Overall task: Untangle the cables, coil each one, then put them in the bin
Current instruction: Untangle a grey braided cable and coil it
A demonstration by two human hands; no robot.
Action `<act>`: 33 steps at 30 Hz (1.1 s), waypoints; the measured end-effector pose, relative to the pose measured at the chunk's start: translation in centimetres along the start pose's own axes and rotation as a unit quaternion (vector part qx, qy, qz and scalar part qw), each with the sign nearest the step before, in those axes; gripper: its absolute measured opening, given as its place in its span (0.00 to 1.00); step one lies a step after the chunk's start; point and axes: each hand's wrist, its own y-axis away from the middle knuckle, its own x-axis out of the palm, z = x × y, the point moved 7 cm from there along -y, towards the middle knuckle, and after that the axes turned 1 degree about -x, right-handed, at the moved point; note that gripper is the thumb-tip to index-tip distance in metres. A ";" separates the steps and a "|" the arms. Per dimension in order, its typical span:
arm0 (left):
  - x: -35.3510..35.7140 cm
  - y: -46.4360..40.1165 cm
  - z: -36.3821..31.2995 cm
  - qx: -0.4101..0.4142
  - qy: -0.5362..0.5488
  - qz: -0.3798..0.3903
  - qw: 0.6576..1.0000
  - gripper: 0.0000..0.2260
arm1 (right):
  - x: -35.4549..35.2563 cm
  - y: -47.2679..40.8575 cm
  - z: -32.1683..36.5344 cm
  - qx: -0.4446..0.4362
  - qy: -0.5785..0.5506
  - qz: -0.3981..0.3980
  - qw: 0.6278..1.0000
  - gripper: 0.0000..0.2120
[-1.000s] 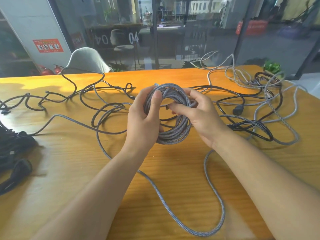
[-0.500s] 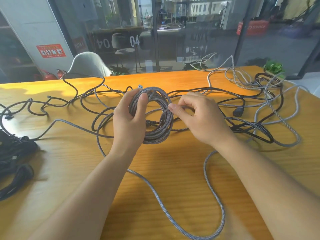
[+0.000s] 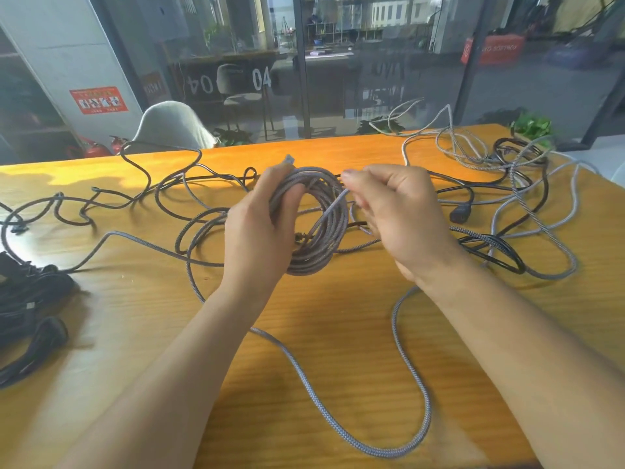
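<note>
My left hand [image 3: 258,228] grips a coil of grey braided cable [image 3: 324,245] just above the wooden table [image 3: 338,333]. Its thumb lies across the coil's left side. My right hand [image 3: 402,214] pinches a strand of the same cable at the coil's upper right. The loose tail of this cable [image 3: 416,384] runs from under my right wrist in a wide loop across the near table. A tangle of black and grey cables [image 3: 507,211] lies at the right. Long black cable [image 3: 145,194] snakes over the left side. No bin is visible.
A heap of black coiled cables [image 3: 30,299] sits at the table's left edge. A grey chair [image 3: 172,125] stands behind the far edge, in front of a glass wall. A small green plant [image 3: 532,125] is at the far right corner.
The coil and both hands have shifted a little left. My right hand has lifted a strand up to the coil's top right, and the coil now tilts more toward me.
</note>
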 end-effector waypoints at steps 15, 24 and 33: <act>-1.5 -0.6 4.8 -0.197 0.207 0.000 0.958 0.09 | -2.7 -1.6 -4.3 -0.098 0.382 0.107 0.913 0.16; -0.8 -0.3 3.9 -0.217 0.284 0.025 0.934 0.09 | -0.8 -0.6 -4.9 -0.027 0.245 0.059 0.967 0.11; 0.6 0.5 2.5 -0.190 0.262 0.073 0.943 0.09 | 1.7 0.1 -6.7 0.171 -0.104 0.076 0.977 0.15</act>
